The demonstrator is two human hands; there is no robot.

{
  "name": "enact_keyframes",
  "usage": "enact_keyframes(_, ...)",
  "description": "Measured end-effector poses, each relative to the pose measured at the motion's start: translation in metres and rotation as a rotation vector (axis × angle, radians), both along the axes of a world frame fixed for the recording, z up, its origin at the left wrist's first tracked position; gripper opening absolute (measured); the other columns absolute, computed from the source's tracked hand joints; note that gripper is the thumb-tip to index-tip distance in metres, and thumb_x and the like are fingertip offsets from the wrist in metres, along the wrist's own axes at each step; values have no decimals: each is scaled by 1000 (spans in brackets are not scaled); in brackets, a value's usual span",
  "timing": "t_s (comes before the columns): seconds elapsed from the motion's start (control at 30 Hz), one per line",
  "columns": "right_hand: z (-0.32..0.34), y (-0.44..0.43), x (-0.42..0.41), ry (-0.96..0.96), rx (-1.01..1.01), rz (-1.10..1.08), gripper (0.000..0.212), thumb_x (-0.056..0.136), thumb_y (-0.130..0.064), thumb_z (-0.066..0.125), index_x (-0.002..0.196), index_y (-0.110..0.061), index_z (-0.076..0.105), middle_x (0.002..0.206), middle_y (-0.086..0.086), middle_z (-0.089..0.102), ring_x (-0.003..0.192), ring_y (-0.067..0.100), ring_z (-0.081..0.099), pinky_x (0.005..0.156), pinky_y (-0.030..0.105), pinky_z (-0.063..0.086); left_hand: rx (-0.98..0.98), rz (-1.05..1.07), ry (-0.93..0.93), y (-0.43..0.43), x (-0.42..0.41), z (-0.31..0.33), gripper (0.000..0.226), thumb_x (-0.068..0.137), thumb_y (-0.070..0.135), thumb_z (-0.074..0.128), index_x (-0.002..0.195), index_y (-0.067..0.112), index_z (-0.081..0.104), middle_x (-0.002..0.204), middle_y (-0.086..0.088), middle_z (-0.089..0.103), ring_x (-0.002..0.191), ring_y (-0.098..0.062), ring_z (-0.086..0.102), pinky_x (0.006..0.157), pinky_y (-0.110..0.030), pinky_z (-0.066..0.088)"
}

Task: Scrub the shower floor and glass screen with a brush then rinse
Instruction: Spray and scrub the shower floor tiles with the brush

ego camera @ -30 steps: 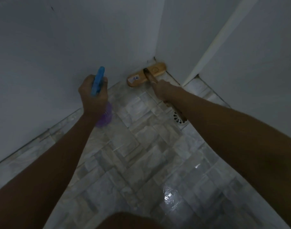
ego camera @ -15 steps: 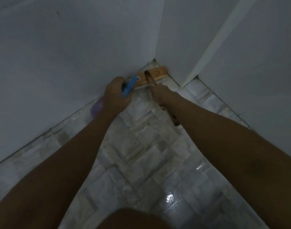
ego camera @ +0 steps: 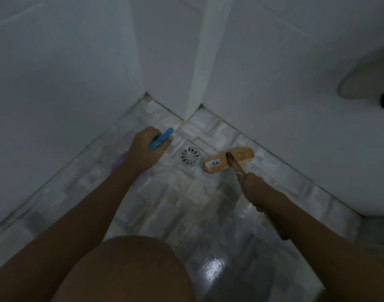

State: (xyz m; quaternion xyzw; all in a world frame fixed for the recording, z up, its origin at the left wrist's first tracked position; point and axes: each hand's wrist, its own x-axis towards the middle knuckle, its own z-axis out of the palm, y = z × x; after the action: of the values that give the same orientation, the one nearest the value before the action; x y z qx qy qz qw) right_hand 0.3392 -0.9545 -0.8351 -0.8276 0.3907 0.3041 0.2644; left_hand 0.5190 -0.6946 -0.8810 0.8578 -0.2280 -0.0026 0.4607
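Note:
A wooden scrub brush [ego camera: 229, 159] with a long handle lies head-down on the wet stone-tiled shower floor [ego camera: 186, 205], just right of the round metal drain [ego camera: 189, 158]. My right hand [ego camera: 253, 188] grips the brush handle a short way behind the head. My left hand [ego camera: 146, 149] holds a spray bottle with a blue trigger top [ego camera: 161, 138] and a purple body [ego camera: 121, 162], mostly hidden under the hand, left of the drain. The white frame strip [ego camera: 197, 62] of the screen rises from the far corner.
White walls close the floor in on the left and at the back right. A pale rounded fixture [ego camera: 361, 83] shows at the right edge. My bare knee [ego camera: 130, 271] fills the lower middle. Wet tiles shine near the bottom.
The brush head has come out of the far corner to the tiles right of the drain. My left hand with the spray bottle now sits left of the drain, which is uncovered.

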Motion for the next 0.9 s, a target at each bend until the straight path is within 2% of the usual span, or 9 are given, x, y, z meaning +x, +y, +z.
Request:
enact_keyframes(0.17,-2,-5,4,-31,41,-36,56,103,-56,25,112,-7,52,89,12,59,64,25,60,44,29,49,-54,20,130,-41,-6,-3,49,94,39,56,62,4,46,54,-9,45,47,-18,42,48,-39,39)
enact_keyframes(0.27,0,-5,9,-29,60,-62,58,103,-57,24,112,-7,53,87,12,58,59,23,55,43,27,46,-36,-4,79,-53,-14,-1,52,92,42,58,60,2,47,53,-15,48,46,-26,46,47,-41,41)
enact_keyframes(0.37,0,-5,7,-35,79,-64,55,103,-55,24,110,-8,52,82,9,55,56,20,51,42,25,43,-83,-26,68,-58,-12,2,51,89,39,69,58,5,46,50,-9,45,44,-19,43,45,-38,40)
enact_keyframes(0.5,0,-5,-3,-49,93,-67,51,104,-53,25,114,-9,51,86,8,58,62,20,57,43,27,44,-73,40,24,-61,-4,0,53,87,37,70,54,6,43,48,-5,41,42,-17,38,41,-40,41)
enact_keyframes(0.67,-1,-3,-10,-18,102,-74,49,104,-52,26,111,-10,51,86,8,59,63,19,58,45,26,46,-134,160,-113,-49,8,-2,45,92,24,69,61,2,46,55,-12,43,46,-23,40,45,-35,36)
enact_keyframes(0.77,3,1,25,-29,105,-70,48,106,-48,26,111,-8,51,85,9,58,61,21,56,49,27,46,-194,199,-201,-42,8,-3,39,95,20,65,65,2,50,61,-12,44,51,-16,37,48,-27,32)
enact_keyframes(0.8,4,2,43,-32,99,-52,46,107,-45,27,116,-7,51,89,12,59,65,25,59,52,30,49,-212,218,-212,-41,8,-4,37,96,20,64,67,2,51,63,-12,44,52,-15,37,49,-25,31)
enact_keyframes(0.87,1,3,83,-60,114,-15,36,108,-28,34,127,-3,51,110,22,61,80,35,65,65,38,56,-247,270,-218,-38,9,-9,35,97,19,64,69,1,52,64,-12,44,53,-16,37,51,-24,30)
enact_keyframes(0.9,-1,5,102,-75,127,4,29,106,-19,39,126,-2,53,120,25,60,88,37,65,71,38,56,-251,289,-229,-38,9,-11,35,97,19,63,70,1,52,65,-12,44,54,-16,38,51,-25,30)
